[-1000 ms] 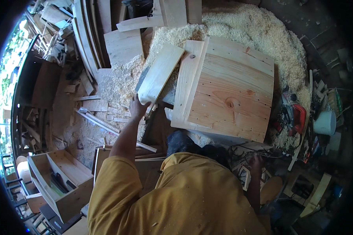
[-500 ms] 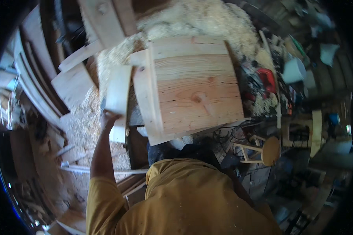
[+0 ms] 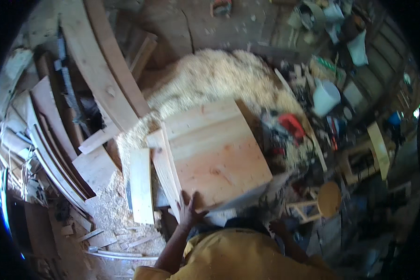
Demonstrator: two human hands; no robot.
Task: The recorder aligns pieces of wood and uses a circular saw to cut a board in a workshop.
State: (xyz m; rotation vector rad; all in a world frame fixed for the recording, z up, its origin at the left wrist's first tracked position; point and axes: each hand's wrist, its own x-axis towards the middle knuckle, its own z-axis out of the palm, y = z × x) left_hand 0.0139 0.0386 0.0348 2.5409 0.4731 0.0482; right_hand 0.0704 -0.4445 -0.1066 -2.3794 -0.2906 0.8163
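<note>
Head view took in a cluttered workshop floor from above, with the person's yellow shirt at the lower edge. A broad wooden panel lay at the middle, tilted a little in the picture, forming the top of a boxy piece whose side showed beneath the near edge. Its grain ran from pale at the far end to reddish nearer the person, with a dark knot in the reddish part. A narrower strip of pale wood ran along the panel's left edge.

The person's left hand rested at the panel's near left corner, fingers spread apart over the wood and the thumb pointing out to the right. The right hand hung beside the body, well apart from the panel, its fingers loosely parted, though blur softened their outline.

Left of the strip lay a loose pale board, its long side roughly upright in the picture. Wood shavings were heaped beyond the panel, and two long planks slanted in from the upper left. To the right sat a red power tool, a white bucket and a stool with a round seat.
</note>
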